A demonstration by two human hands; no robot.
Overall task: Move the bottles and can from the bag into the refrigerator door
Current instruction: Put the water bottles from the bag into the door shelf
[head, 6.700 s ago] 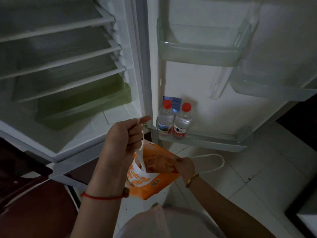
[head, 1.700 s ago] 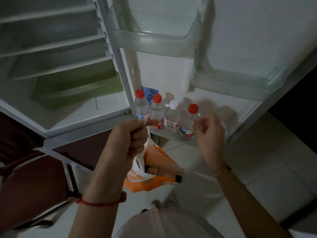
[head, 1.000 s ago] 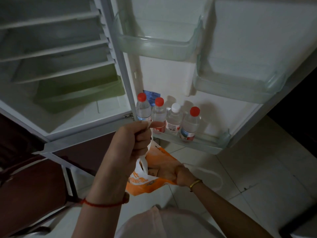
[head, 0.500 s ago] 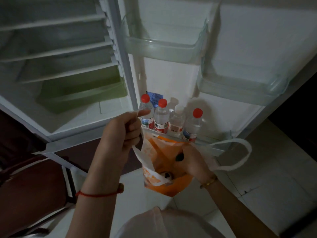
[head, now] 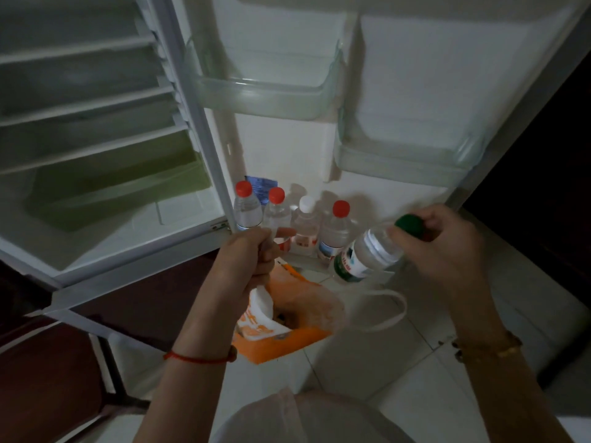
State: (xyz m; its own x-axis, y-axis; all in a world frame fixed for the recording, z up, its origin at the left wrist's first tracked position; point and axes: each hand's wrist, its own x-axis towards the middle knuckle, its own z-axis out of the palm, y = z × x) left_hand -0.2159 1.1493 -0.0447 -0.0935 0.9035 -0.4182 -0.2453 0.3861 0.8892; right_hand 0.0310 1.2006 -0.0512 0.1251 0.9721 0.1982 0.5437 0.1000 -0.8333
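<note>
My left hand [head: 249,255] grips one white handle of the orange bag [head: 287,327], which hangs open below it. My right hand [head: 438,247] holds a clear bottle with a green cap [head: 367,254] by its top, tilted, just right of the bottom door shelf [head: 307,260]. On that shelf stand several bottles: three with red caps [head: 246,206] [head: 276,209] [head: 335,228] and one with a white cap [head: 305,222]. The bag's inside is dark and its contents are unclear.
The refrigerator door is open with two bare upper door bins [head: 265,97] [head: 406,158]. The main compartment has wire shelves and a green drawer [head: 115,190]. The bag's loose handle [head: 383,311] dangles over the tiled floor. A dark red chair [head: 48,378] stands at lower left.
My right hand has come out of the bag with the green-capped bottle and risen to the right, toward the bottom door shelf. The bag has dropped lower beneath my left hand.
</note>
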